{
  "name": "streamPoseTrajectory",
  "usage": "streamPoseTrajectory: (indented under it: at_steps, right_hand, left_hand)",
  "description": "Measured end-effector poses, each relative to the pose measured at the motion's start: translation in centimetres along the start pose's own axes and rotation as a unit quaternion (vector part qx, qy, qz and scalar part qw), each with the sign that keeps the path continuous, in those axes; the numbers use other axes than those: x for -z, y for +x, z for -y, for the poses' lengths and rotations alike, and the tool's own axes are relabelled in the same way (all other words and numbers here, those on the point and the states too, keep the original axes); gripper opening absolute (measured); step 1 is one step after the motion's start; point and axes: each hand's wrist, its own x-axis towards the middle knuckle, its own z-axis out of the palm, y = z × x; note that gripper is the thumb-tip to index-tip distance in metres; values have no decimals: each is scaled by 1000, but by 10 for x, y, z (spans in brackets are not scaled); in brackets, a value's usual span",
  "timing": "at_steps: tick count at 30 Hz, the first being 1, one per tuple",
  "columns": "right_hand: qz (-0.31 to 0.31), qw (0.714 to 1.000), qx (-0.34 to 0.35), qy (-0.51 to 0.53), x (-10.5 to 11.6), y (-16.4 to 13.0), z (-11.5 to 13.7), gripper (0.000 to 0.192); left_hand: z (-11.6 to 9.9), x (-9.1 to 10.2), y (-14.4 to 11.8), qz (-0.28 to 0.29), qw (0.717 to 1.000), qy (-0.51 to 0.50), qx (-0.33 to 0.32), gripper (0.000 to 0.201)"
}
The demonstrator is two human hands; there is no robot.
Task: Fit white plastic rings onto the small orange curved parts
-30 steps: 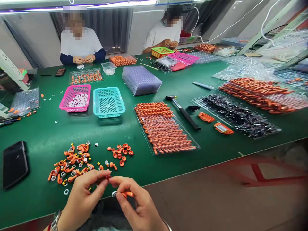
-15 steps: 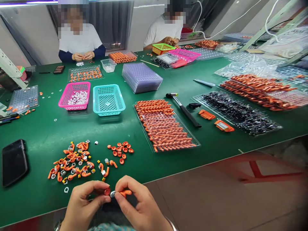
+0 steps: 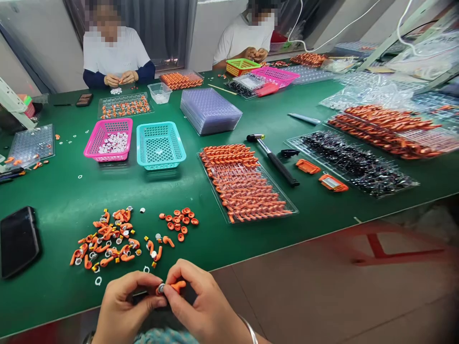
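no readable text, no legible labels or brands, no numbers, no signs

Lighting: bright table [image 3: 215,184], dimmer floor [image 3: 294,296].
Diffuse glare on tabletop; lower right corner dark and blurred.

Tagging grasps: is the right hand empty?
No, the right hand pinches a small orange piece between thumb and fingers, one end of it sticking out.
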Motion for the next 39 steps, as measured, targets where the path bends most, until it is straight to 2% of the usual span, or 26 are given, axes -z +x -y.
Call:
streamPoseTrajectory:
  at_steps: [10, 18, 23, 27, 34, 39]
  right_hand:
    - [11, 1000, 13, -14, -1, -3, 0, 10]
    - [54, 997, -18, 61, -1, -2, 0, 9]
    - [143, 970, -86, 178, 11, 5, 3, 11]
    - [189, 953, -109, 211, 17, 10, 2, 17]
    - [198, 904, -173, 337, 3, 1, -6, 42]
    - [157, 891, -207, 372, -10, -8, -8, 49]
  left_hand:
    - [0, 4, -1, 5, 987, 92, -132, 22]
    - [-10, 5, -3, 14, 959, 171, -226, 15]
    - [-10, 7, -6, 73, 958, 143, -237, 17]
    - [-8, 11, -8, 84, 956, 153, -238, 23]
    - [-15, 13, -9, 112, 949, 146, -254, 24]
    - [-16, 8, -9, 109, 970, 91, -196, 25]
